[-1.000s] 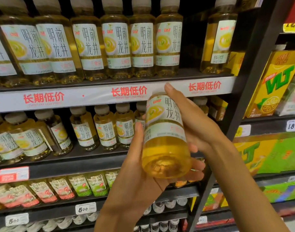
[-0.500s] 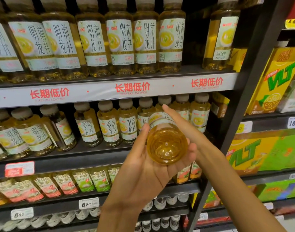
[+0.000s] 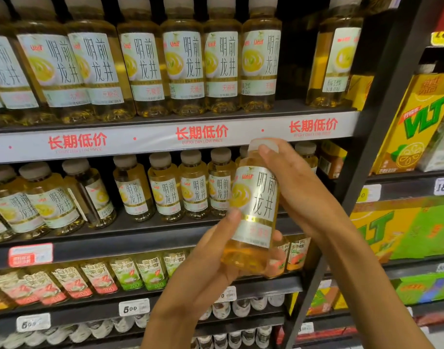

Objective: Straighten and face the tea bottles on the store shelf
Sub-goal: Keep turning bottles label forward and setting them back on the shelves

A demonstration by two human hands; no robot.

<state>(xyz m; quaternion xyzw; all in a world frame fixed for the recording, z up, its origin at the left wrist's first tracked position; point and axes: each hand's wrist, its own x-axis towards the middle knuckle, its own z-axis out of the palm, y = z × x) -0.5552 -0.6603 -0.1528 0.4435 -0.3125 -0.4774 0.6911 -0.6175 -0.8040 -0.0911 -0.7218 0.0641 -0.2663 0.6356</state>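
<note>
Upright amber tea bottle [image 3: 253,212], white label facing out, before the shelf [image 3: 145,230].

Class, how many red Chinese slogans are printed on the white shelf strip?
3: a left slogan, a middle slogan, and a right slogan just above the held bottle. Others may lie beyond the frame's left edge.

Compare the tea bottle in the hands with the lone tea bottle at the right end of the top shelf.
The held bottle is off the shelf, gripped by the left hand and right hand; the lone bottle stands on the top shelf. The held bottle's label faces forward; the lone bottle's is turned aside. Both hold yellow tea.
</note>
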